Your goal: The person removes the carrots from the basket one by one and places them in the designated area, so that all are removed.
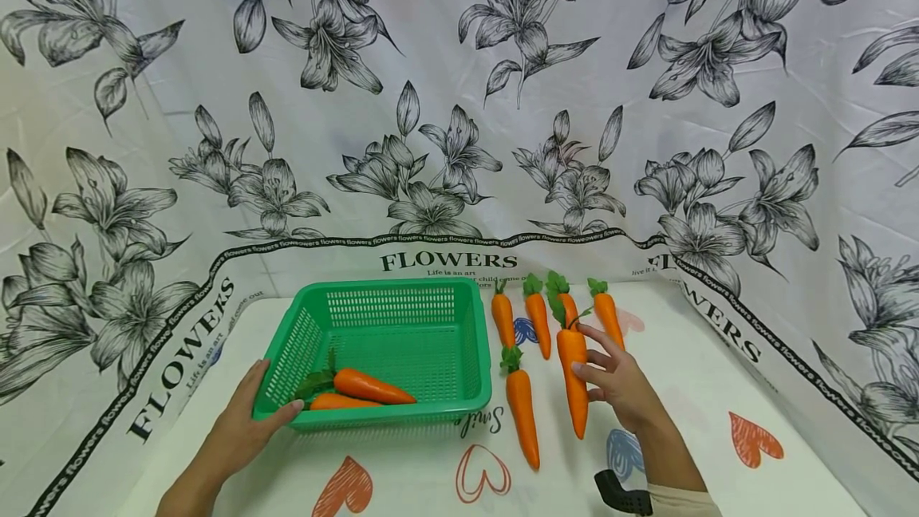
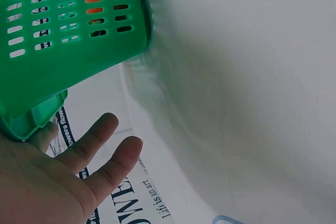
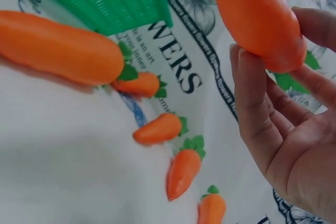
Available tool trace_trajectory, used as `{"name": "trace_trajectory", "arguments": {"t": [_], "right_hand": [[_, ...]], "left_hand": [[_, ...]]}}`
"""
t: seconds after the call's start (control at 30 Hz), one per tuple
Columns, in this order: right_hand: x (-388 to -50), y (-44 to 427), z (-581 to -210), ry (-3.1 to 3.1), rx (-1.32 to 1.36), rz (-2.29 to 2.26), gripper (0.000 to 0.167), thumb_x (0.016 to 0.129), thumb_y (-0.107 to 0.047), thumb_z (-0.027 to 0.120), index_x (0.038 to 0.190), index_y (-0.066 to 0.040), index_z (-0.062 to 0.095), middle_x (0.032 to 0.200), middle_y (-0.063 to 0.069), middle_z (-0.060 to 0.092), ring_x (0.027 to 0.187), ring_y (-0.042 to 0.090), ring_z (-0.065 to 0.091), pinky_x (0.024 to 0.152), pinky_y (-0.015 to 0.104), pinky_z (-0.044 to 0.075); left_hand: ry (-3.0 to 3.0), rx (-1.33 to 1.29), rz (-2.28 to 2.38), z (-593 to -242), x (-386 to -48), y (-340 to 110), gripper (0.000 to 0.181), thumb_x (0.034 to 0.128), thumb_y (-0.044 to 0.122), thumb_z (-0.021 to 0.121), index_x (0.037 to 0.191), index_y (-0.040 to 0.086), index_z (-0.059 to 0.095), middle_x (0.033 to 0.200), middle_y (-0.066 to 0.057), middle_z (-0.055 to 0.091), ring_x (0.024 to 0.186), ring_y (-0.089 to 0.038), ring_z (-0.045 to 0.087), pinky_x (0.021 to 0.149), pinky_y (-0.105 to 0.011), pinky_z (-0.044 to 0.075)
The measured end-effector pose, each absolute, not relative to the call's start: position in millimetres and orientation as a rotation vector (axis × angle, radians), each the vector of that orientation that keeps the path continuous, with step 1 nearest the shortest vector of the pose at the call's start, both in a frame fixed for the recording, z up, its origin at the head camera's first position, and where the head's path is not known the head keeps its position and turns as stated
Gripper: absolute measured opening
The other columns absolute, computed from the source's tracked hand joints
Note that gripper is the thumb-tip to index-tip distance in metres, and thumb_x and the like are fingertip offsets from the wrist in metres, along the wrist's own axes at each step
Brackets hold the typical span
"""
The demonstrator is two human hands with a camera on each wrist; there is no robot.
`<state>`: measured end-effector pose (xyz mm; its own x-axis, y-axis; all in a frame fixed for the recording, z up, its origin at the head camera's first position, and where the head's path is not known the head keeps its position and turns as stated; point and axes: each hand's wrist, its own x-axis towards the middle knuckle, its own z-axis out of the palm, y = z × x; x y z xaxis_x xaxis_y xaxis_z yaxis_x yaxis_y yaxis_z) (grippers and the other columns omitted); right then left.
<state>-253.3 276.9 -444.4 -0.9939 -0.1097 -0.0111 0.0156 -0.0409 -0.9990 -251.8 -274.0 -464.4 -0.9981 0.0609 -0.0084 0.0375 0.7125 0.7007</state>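
Note:
My right hand (image 1: 623,388) pinches an orange carrot (image 1: 572,377) with a green leafy top, tip pointing down, raised above the table in the right wrist view. A green plastic basket (image 1: 487,341) with slotted walls stands to the left. My left hand (image 1: 242,428) holds its front left corner, thumb over the rim; in the left wrist view some fingers (image 2: 118,163) stretch free beside the wall. Inside the basket, two carrots (image 1: 373,386) lie at the front left. Between basket and right hand lies another carrot (image 1: 522,417), its tip toward me.
Several more carrots lie in a row behind the right hand, among them one at the left (image 1: 503,317) and one at the right (image 1: 607,313). A white cloth (image 1: 416,469) with printed hearts covers the table. Behind it hangs a flower-print curtain (image 1: 445,46).

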Motion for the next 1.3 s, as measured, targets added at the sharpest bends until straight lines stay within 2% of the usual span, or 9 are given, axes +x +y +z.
{"name": "trace_trajectory", "arguments": {"t": [0.3,0.57,0.8,1.3], "right_hand": [[-255,279,-462,2.140,0.002,-2.139,0.069,0.088,-0.014,0.072,0.148,-0.018,0.038,0.127,0.024,0.049,0.094,0.035,0.061,0.069,0.045,0.056],[-255,282,-476,2.156,0.010,-2.092,0.069,0.089,-0.014,0.072,0.149,-0.016,0.038,0.117,0.022,0.048,0.086,0.032,0.059,0.067,0.045,0.056],[-257,285,-490,2.191,0.060,-2.033,0.069,0.089,-0.014,0.071,0.149,-0.018,0.038,0.113,0.021,0.049,0.082,0.032,0.060,0.066,0.046,0.056],[-260,285,-512,2.265,0.103,-1.897,0.065,0.088,-0.012,0.071,0.146,-0.013,0.042,0.113,0.020,0.052,0.078,0.029,0.060,0.065,0.047,0.056]], "left_hand": [[2.904,0.097,1.170,-465,-250,-274,0.102,0.0918,0.046,0.063,0.154,0.006,-0.007,0.155,-0.030,-0.003,0.131,-0.059,0.016,0.091,-0.075,0.023],[2.911,0.083,1.164,-464,-246,-271,0.102,0.0912,0.046,0.064,0.154,0.005,-0.005,0.155,-0.030,-0.002,0.131,-0.059,0.016,0.092,-0.075,0.023],[2.908,0.083,1.180,-463,-244,-269,0.102,0.0912,0.045,0.064,0.154,0.005,-0.005,0.155,-0.030,-0.001,0.131,-0.059,0.017,0.092,-0.074,0.023],[2.905,0.078,1.184,-466,-241,-268,0.102,0.0910,0.046,0.064,0.154,0.005,-0.005,0.155,-0.030,0.000,0.130,-0.058,0.018,0.091,-0.074,0.025]]}}
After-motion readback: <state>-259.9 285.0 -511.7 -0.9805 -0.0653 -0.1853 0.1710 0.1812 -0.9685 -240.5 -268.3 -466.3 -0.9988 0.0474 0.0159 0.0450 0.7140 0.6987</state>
